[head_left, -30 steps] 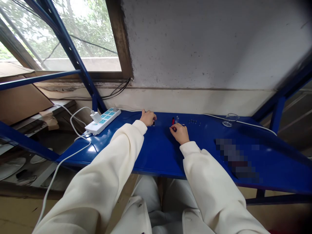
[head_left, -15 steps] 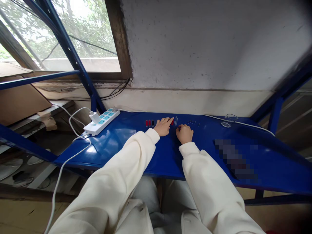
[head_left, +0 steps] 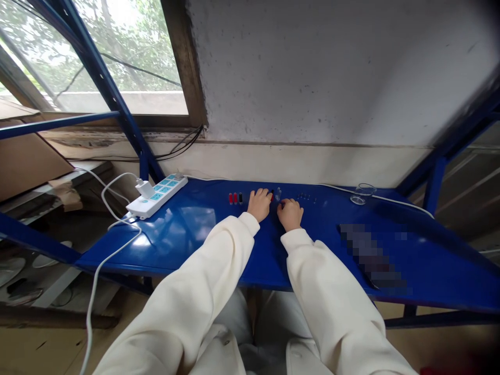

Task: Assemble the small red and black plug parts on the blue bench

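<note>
On the blue tabletop [head_left: 203, 229], my left hand [head_left: 259, 204] rests palm down, its bent fingers a little apart. A small red piece [head_left: 272, 196] shows right beside its fingertips, partly covered. To its left stand small tube-like pieces: a red one [head_left: 230, 198], a second red one [head_left: 235, 198] and a black one [head_left: 240, 198]. My right hand [head_left: 290, 214] is closed, fingers curled inward; whatever they hold is hidden. Just beyond it, between the hands, are small clear pieces [head_left: 278, 195]. Several tiny clear bits [head_left: 307, 197] lie to the right of these.
A white power strip [head_left: 158, 197] with a plugged-in adapter lies at left, its cable running down the table edge. A clear glass cup [head_left: 362, 195] stands at back right. A blurred dark flat object [head_left: 371, 255] lies right of my arm. Blue posts [head_left: 432, 187] flank the table.
The view has shifted slightly, moving the scene left. My left fingers have drawn back from the red piece and bent more. My right hand remains beside the clear pieces.
</note>
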Action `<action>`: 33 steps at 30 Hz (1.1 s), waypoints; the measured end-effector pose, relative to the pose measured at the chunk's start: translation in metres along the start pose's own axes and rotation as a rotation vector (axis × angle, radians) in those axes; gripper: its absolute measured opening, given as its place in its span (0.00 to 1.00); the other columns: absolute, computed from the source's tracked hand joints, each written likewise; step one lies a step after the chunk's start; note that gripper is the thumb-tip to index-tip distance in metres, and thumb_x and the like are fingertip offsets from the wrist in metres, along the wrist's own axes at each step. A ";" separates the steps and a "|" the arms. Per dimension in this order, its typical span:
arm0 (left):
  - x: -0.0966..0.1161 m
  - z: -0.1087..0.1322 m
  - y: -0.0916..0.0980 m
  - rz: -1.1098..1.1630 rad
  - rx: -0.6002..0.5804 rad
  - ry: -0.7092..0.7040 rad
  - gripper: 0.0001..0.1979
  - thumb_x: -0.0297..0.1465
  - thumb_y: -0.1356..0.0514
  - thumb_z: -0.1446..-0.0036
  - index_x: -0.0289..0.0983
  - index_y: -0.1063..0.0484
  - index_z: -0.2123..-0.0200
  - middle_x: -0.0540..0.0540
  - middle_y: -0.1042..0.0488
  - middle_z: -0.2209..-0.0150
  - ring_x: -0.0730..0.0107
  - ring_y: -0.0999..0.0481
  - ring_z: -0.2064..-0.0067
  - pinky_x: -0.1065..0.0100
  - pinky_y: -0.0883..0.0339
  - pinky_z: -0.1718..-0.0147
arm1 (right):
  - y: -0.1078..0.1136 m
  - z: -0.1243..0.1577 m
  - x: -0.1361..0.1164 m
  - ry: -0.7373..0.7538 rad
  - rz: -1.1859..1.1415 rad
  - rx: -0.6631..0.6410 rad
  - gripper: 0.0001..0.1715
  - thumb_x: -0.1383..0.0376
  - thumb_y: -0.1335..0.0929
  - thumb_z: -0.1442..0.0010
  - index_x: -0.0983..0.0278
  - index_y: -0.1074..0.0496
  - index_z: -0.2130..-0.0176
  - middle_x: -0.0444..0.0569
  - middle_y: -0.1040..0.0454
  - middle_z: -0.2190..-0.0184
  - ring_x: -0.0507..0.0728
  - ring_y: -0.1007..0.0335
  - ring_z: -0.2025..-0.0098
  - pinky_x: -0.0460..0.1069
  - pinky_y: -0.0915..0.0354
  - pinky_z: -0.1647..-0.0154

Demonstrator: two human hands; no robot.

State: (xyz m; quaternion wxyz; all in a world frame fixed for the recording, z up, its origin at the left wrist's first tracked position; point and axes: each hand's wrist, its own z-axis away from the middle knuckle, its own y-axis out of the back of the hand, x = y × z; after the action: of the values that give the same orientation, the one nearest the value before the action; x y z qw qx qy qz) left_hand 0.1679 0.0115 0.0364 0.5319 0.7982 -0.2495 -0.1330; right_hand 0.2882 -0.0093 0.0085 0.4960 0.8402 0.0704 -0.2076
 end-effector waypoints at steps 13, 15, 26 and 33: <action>0.006 0.004 0.008 0.221 0.133 0.268 0.05 0.31 0.48 0.44 0.37 0.33 0.66 0.44 0.30 0.61 0.63 0.34 0.57 0.61 0.45 0.60 | -0.016 -0.015 0.005 -0.007 -0.013 0.053 0.15 0.60 0.38 0.47 0.66 0.27 0.67 0.57 0.28 0.65 0.61 0.35 0.60 0.52 0.45 0.62; 0.006 0.012 0.011 0.261 0.201 0.300 0.06 0.32 0.47 0.44 0.38 0.33 0.66 0.45 0.29 0.62 0.64 0.34 0.58 0.62 0.45 0.61 | -0.018 -0.018 0.005 -0.021 -0.002 0.019 0.14 0.60 0.37 0.48 0.66 0.27 0.66 0.58 0.27 0.64 0.62 0.35 0.59 0.53 0.45 0.62; 0.002 0.034 0.008 0.525 0.355 0.360 0.07 0.34 0.46 0.45 0.37 0.32 0.67 0.45 0.28 0.64 0.68 0.30 0.62 0.63 0.39 0.59 | -0.022 -0.025 0.005 -0.067 -0.013 0.005 0.15 0.59 0.36 0.49 0.66 0.26 0.67 0.57 0.26 0.66 0.61 0.33 0.61 0.52 0.43 0.63; -0.001 0.034 0.001 0.603 0.461 0.342 0.05 0.32 0.43 0.48 0.36 0.32 0.70 0.47 0.28 0.68 0.71 0.31 0.66 0.65 0.37 0.62 | -0.019 -0.027 0.002 -0.100 0.007 -0.052 0.14 0.60 0.37 0.48 0.65 0.26 0.67 0.55 0.26 0.66 0.59 0.33 0.61 0.50 0.44 0.63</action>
State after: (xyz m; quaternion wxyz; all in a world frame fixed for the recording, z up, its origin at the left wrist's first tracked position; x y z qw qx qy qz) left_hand 0.1509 -0.0148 0.0241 0.3883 0.7982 -0.4031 0.2226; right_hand 0.2915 0.0238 0.0036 0.5211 0.8160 0.0479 -0.2455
